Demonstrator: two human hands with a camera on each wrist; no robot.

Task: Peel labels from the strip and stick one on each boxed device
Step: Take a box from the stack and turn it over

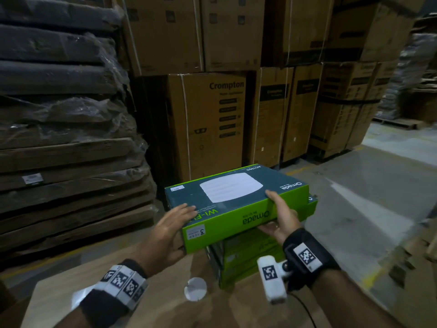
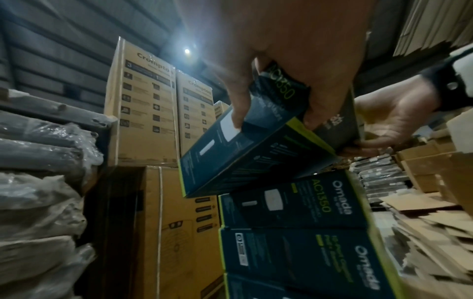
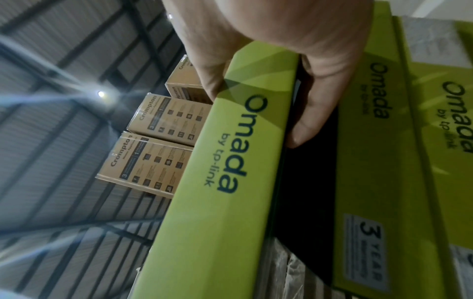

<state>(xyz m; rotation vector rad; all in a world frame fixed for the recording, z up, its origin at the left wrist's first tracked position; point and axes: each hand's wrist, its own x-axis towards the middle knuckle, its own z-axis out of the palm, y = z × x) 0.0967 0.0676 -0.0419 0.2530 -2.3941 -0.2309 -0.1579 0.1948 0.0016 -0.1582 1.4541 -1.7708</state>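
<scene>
Both hands hold one green and dark teal Omada device box (image 1: 233, 197), lifted a little above a stack of like boxes (image 1: 248, 259). My left hand (image 1: 170, 229) grips its near left corner, thumb on the top face and fingers underneath. My right hand (image 1: 280, 215) grips the near right edge the same way. A small white label (image 1: 177, 188) sits on the far left corner of the box's top. In the left wrist view the held box (image 2: 256, 149) tilts over the stack (image 2: 294, 232). The right wrist view shows the held box's green side (image 3: 230, 161). A round white label roll (image 1: 195, 289) lies on the cardboard surface (image 1: 153, 304).
Tall brown Crompton cartons (image 1: 208, 124) stand close behind the stack. Plastic-wrapped flat packs (image 1: 66, 138) are piled at the left. Grey concrete floor (image 1: 366, 197) lies to the right, with loose cardboard pieces (image 1: 406, 263) at the right edge.
</scene>
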